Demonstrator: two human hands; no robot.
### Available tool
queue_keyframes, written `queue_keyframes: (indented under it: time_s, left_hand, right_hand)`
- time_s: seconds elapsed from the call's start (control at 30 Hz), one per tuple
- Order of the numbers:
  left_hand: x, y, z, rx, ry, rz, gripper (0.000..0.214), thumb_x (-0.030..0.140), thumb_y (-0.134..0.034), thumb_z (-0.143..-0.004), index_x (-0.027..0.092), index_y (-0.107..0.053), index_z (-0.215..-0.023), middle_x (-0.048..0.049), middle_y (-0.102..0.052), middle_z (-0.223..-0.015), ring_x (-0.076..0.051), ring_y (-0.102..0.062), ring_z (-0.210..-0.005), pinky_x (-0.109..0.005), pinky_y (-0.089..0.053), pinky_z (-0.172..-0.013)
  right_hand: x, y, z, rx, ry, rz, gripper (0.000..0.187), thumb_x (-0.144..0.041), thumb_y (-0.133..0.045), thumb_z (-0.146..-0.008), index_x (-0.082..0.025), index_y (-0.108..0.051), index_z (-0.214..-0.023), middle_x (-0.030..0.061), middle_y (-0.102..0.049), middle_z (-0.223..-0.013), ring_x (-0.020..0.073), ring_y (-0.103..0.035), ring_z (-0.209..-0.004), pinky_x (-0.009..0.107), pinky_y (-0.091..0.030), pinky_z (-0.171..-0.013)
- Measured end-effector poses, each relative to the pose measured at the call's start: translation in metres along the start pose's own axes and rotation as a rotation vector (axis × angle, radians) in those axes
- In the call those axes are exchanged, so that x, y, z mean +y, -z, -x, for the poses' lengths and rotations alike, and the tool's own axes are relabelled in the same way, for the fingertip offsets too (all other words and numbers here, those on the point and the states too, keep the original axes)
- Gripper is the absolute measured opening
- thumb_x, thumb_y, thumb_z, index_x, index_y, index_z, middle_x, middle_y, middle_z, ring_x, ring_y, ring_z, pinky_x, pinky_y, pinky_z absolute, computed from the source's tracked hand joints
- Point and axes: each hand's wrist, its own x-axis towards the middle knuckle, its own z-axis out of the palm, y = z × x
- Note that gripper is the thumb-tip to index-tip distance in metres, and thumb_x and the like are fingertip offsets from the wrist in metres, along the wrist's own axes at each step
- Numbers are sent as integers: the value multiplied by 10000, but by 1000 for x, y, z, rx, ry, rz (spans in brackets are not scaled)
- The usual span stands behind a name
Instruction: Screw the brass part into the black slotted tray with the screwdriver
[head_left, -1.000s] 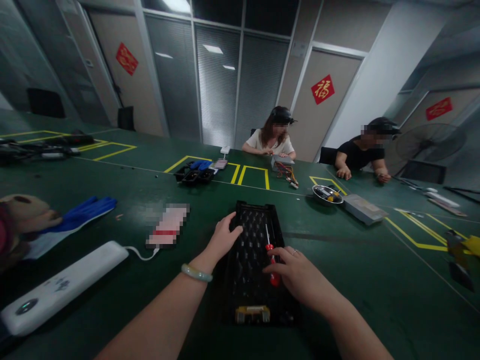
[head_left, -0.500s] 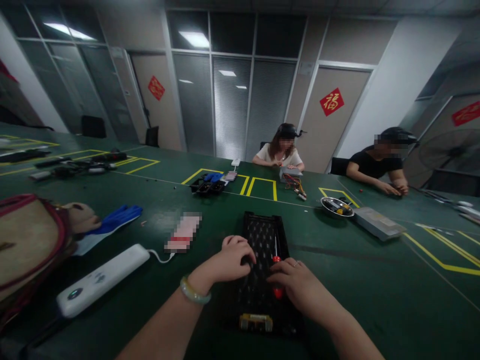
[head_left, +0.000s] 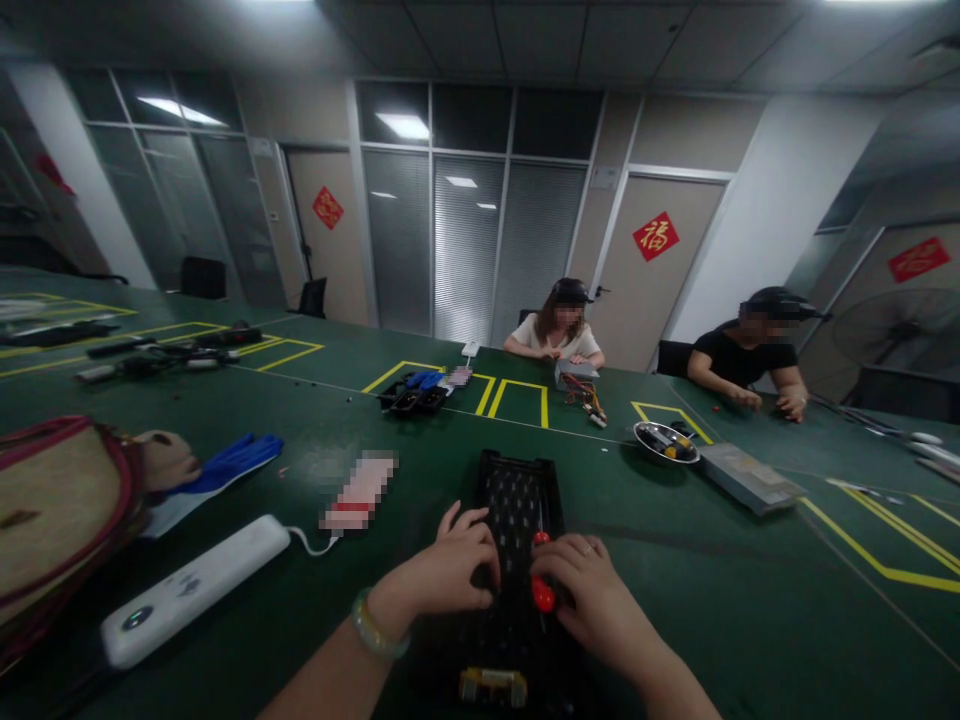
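Green table (head_left: 750,620) with black tray (head_left: 517,490)

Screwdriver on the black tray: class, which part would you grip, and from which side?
Grip the screwdriver by its red handle, from the near right, where the right hand holds it: the handle is thick and rounded, while the thin shaft points away across the tray.

Both forearms enter from the bottom edge and converge on lower centre; left forearm bare, angled up from lower left; left hand (head_left: 450,572) palm down, fingers spread and bent, tips pressed downward, enclosing nothing; right forearm rises from lower right; right hand (head_left: 592,598) palm down, thumb and fingers curled inward in a closed grip; hands just beside each other, not touching.
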Motion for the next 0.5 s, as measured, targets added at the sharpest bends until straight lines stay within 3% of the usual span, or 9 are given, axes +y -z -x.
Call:
queue_keyframes:
  time_s: [0.1, 0.23, 0.33, 0.43, 0.5]
  left_hand:
    - [-4, -4, -2, -8, 19, 29, 154, 331, -825, -726, 326, -746, -858, 20, -630, -1187, -314, -301, -1488, -606, 81, -1216]
    - [-7, -7, -3, -11, 19, 60, 127, 323, -829, -739, 327, -752, -840, 28, -621, -1196, -280, -413, -1404, -603, 65, -1216]
    - [-5, -5, -2, 0, 11, 46, 99, 318, -808, -770, 318, -751, -851, 23, -630, -1183, -252, -464, -1353, -577, 31, -1224]
    - [-2, -2, -2, -1, 21, 17, 91, 286, -775, -799, 320, -750, -879, 21, -648, -1190, -262, -434, -1384, -581, 27, -1220]
    - [-1, 0, -2, -15, 23, 10, 107, 283, -762, -808, 329, -747, -903, 26, -664, -1186, -274, -405, -1409, -583, 42, -1218]
  right_hand:
    - [8, -8, 0, 175, -8, -94, 456, -37, -562, -764, -303, -646, -1125, 11, -698, -1236, 231, -570, -1193, 462, -341, -1058]
    - [26, -28, -2, 669, -187, -546, 292, -218, -729, -766, -245, -677, -1052, 68, -716, -1120, 260, -629, -1071, 466, -413, -1021]
    - [46, -39, -5, 966, -364, -750, 412, -354, -775, -772, -225, -604, -1124, 56, -663, -1130, 219, -607, -1070, 409, -427, -1024]
    - [71, -39, -6, 1150, -519, -934, 440, -472, -717, -822, -223, -561, -1151, 3, -630, -1024, 137, -602, -901, 299, -487, -876]
    - [87, -35, -6, 1205, -597, -1105, 448, -535, -694, -821, -231, -567, -1123, -47, -602, -878, 88, -559, -735, 228, -492, -734]
